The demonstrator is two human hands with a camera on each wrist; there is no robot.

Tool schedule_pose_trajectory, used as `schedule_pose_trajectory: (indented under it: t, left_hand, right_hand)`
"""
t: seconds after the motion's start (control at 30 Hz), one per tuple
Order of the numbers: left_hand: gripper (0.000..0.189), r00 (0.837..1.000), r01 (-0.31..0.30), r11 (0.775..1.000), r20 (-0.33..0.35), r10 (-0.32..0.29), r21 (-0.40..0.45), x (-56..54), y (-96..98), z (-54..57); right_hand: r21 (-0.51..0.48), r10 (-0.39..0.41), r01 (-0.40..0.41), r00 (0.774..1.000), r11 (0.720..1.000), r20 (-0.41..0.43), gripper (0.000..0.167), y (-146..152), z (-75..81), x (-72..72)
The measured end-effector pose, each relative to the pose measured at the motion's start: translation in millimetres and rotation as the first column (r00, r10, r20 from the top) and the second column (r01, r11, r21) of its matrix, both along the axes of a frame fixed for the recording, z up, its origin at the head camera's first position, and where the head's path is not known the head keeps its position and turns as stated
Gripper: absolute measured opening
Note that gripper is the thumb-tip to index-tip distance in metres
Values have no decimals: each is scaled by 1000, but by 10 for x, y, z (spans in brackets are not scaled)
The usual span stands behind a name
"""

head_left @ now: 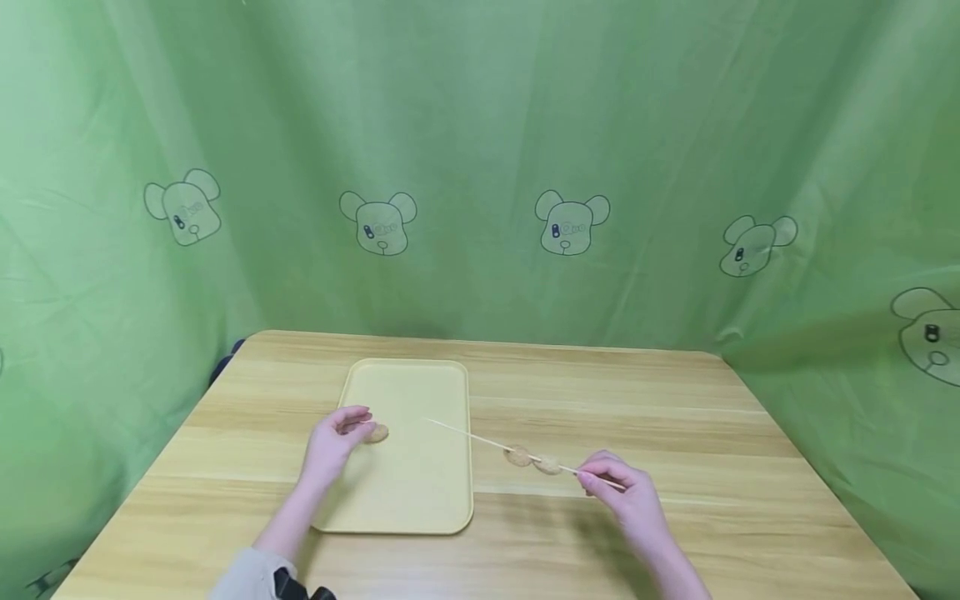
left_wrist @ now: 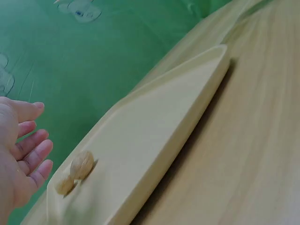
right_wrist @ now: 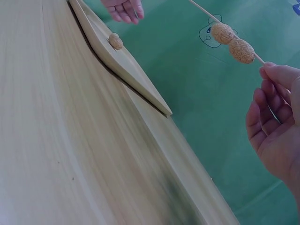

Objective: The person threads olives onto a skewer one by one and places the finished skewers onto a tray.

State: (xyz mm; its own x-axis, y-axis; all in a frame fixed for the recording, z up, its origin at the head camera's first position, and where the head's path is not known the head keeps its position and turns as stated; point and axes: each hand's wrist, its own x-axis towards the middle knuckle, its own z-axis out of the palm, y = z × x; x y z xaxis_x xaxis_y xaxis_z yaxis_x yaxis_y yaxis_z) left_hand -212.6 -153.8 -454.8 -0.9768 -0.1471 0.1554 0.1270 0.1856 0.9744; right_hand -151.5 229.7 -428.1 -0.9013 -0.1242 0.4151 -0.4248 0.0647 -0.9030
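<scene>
My right hand (head_left: pixel 618 492) pinches a thin wooden skewer (head_left: pixel 457 429) near one end, its bare tip pointing left over the tray. Two light-brown, wrinkled oval balls (right_wrist: pixel 232 43) sit side by side on the skewer, just ahead of the right fingertips. Over the left part of the cream tray (head_left: pixel 431 496) hovers my left hand (head_left: pixel 330 446), fingers loosely bent with nothing held. Below it, two similar loose balls (left_wrist: pixel 82 165) lie on the tray in the left wrist view. In the head view only one ball (head_left: pixel 378 433) shows beside the left fingertips.
The rectangular tray with a low raised rim lies on a wood-grain table (head_left: pixel 750 500), left of centre. A green curtain (head_left: pixel 480 125) with bear-face drawings hangs behind and at both sides of the table.
</scene>
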Motion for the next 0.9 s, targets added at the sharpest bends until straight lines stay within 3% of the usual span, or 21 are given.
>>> schedule_pose_trajectory:
  t: [0.37, 0.5, 0.7, 0.9]
  left_hand:
    - [48, 991, 62, 993, 127, -49, -102, -65, -54, -88]
    - [42, 995, 30, 985, 103, -13, -170, -81, -47, -146]
    - [36, 999, -9, 952, 43, 24, -305, -113, -30, -234]
    - [36, 1000, -19, 940, 12, 24, -340, -150, 11, -286]
  right_hand:
    - [9, -16, 16, 1000, 1000, -3, 8, 54, -1, 12]
    - [-5, 0, 0, 1000, 1000, -7, 10, 50, -2, 11]
    - [-15, -13, 13, 1000, 1000, 4, 12, 58, -19, 9]
    - [1, -39, 39, 999, 999, 26, 8, 73, -16, 24]
